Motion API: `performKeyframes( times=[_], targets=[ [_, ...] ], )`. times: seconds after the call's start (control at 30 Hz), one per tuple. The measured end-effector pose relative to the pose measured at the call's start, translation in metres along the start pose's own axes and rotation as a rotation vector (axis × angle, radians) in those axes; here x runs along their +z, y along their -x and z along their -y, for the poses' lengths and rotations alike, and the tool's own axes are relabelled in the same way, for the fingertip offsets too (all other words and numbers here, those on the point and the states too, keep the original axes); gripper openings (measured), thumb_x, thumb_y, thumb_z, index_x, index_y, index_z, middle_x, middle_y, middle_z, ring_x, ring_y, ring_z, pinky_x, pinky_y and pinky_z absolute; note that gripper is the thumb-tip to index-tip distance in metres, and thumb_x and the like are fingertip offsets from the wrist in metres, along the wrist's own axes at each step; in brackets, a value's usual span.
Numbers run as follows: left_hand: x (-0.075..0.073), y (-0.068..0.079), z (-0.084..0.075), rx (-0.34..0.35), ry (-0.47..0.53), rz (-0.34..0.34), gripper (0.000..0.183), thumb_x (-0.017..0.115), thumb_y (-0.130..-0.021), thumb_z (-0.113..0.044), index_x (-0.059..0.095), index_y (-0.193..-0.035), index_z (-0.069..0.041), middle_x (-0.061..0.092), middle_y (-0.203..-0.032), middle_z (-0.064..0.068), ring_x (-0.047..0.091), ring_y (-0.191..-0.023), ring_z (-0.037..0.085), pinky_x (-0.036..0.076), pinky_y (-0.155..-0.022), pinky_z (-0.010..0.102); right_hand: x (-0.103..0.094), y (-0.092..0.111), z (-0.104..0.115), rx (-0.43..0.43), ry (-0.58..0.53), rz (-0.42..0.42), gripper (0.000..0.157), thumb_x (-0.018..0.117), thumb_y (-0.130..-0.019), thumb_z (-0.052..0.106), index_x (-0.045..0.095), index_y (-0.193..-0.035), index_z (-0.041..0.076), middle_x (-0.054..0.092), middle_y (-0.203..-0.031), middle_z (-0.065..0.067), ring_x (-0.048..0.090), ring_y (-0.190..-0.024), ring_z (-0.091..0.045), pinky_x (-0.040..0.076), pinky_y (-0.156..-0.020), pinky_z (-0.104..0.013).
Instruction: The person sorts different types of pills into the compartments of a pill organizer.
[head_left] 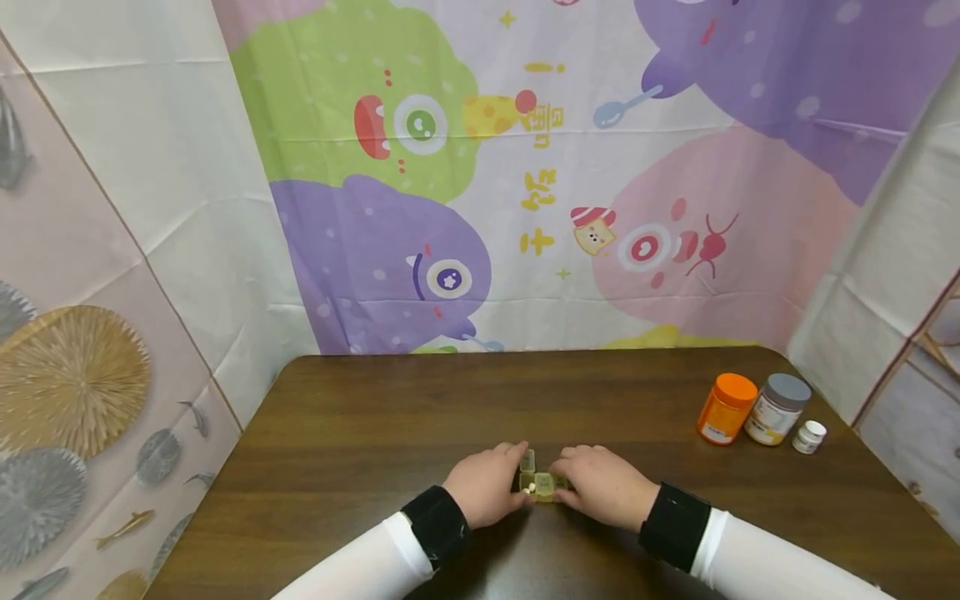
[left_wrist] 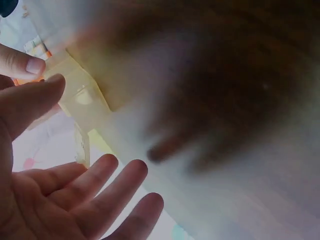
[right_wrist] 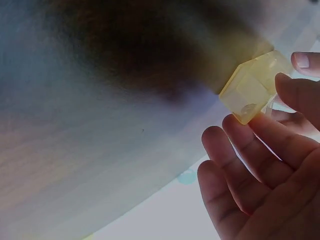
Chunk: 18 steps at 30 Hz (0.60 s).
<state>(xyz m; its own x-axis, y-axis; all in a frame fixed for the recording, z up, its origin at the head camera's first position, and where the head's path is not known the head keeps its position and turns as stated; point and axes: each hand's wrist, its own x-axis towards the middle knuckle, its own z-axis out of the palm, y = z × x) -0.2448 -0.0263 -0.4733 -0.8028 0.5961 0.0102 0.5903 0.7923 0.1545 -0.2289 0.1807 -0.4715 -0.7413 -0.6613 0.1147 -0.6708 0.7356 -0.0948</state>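
A small see-through yellow pill box (head_left: 544,488) lies on the table between both hands. At its left end one lid (head_left: 528,461) stands up, and small white pills (head_left: 529,489) show in that compartment. My left hand (head_left: 486,486) holds this end, thumb at the near side and index fingertip by the raised lid; its other fingers spread loosely in the left wrist view. My right hand (head_left: 606,487) pinches the right end between thumb and index finger and covers part of it. In the right wrist view, the box (right_wrist: 250,85) shows from its end, index fingertip against it.
On the right of the brown wooden table (head_left: 420,408) stand an orange bottle (head_left: 726,408), a grey-capped bottle (head_left: 777,408) and a small white bottle (head_left: 809,437). A cartoon-printed cloth (head_left: 555,308) hangs behind the table's far edge.
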Motion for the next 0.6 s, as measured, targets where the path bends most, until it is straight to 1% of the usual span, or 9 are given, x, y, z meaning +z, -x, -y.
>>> performKeyframes(
  times=[0.07, 0.13, 0.2, 0.27, 0.37, 0.47, 0.6],
  targets=[
    [-0.0015, 0.0, -0.0006, -0.004, 0.03, -0.022, 0.067, 0.072, -0.084, -0.042, 0.051, -0.137, -0.007, 0.061, -0.125, 0.008, 0.061, -0.097, 0.017, 0.054, -0.078, 0.035, -0.0006, 0.0001, 0.0003, 0.006, -0.004, -0.002, 0.019, 0.072, -0.087, 0.029, 0.071, -0.096, 0.013, 0.062, -0.084, 0.003, 0.055, -0.073, -0.009, 0.051, -0.069, -0.038],
    [-0.0035, 0.0006, -0.0015, -0.009, 0.059, -0.042, 0.061, 0.072, -0.085, -0.041, 0.054, -0.133, -0.009, 0.064, -0.118, 0.005, 0.062, -0.089, 0.013, 0.055, -0.071, 0.032, -0.0013, -0.0001, 0.0005, 0.012, -0.013, 0.0, 0.019, 0.072, -0.086, 0.028, 0.071, -0.096, 0.012, 0.063, -0.084, 0.003, 0.055, -0.073, -0.009, 0.051, -0.07, -0.039],
    [-0.0045, 0.0013, -0.0023, -0.011, 0.093, -0.053, 0.052, 0.071, -0.087, -0.039, 0.056, -0.128, -0.011, 0.066, -0.106, 0.002, 0.06, -0.076, 0.009, 0.053, -0.062, 0.029, -0.0016, -0.0001, 0.0007, 0.018, -0.022, 0.01, 0.019, 0.072, -0.087, 0.028, 0.071, -0.096, 0.012, 0.063, -0.084, 0.003, 0.055, -0.072, -0.009, 0.051, -0.07, -0.04],
    [-0.0052, 0.0024, -0.0029, -0.003, 0.126, -0.055, 0.04, 0.068, -0.089, -0.037, 0.058, -0.12, -0.012, 0.066, -0.092, -0.002, 0.056, -0.063, 0.006, 0.048, -0.053, 0.026, -0.0017, -0.0003, 0.0011, 0.023, -0.031, 0.022, 0.019, 0.072, -0.087, 0.028, 0.071, -0.097, 0.011, 0.063, -0.083, 0.002, 0.055, -0.072, -0.009, 0.05, -0.07, -0.04],
    [-0.0055, 0.0032, -0.0039, 0.027, 0.163, -0.047, 0.022, 0.064, -0.093, -0.031, 0.059, -0.106, -0.014, 0.065, -0.077, -0.006, 0.049, -0.052, 0.003, 0.043, -0.047, 0.023, -0.0018, -0.0003, 0.0016, 0.032, -0.041, 0.035, 0.019, 0.071, -0.087, 0.028, 0.071, -0.098, 0.012, 0.062, -0.083, 0.003, 0.054, -0.072, -0.009, 0.049, -0.07, -0.04],
    [-0.0047, 0.0036, -0.0043, 0.066, 0.165, -0.038, 0.013, 0.063, -0.095, -0.028, 0.06, -0.098, -0.016, 0.066, -0.072, -0.007, 0.049, -0.051, 0.001, 0.044, -0.048, 0.022, -0.0022, -0.0003, 0.0019, 0.037, -0.047, 0.035, 0.019, 0.071, -0.087, 0.028, 0.071, -0.098, 0.012, 0.062, -0.083, 0.003, 0.054, -0.073, -0.009, 0.049, -0.069, -0.04],
    [-0.004, 0.0035, -0.0036, 0.1, 0.141, -0.04, 0.008, 0.066, -0.093, -0.025, 0.062, -0.092, -0.018, 0.067, -0.073, -0.008, 0.052, -0.056, 0.001, 0.047, -0.052, 0.022, -0.0033, -0.0008, 0.0024, 0.032, -0.046, 0.037, 0.017, 0.071, -0.088, 0.027, 0.071, -0.098, 0.012, 0.061, -0.083, 0.003, 0.053, -0.073, -0.009, 0.048, -0.068, -0.039]
  ],
)
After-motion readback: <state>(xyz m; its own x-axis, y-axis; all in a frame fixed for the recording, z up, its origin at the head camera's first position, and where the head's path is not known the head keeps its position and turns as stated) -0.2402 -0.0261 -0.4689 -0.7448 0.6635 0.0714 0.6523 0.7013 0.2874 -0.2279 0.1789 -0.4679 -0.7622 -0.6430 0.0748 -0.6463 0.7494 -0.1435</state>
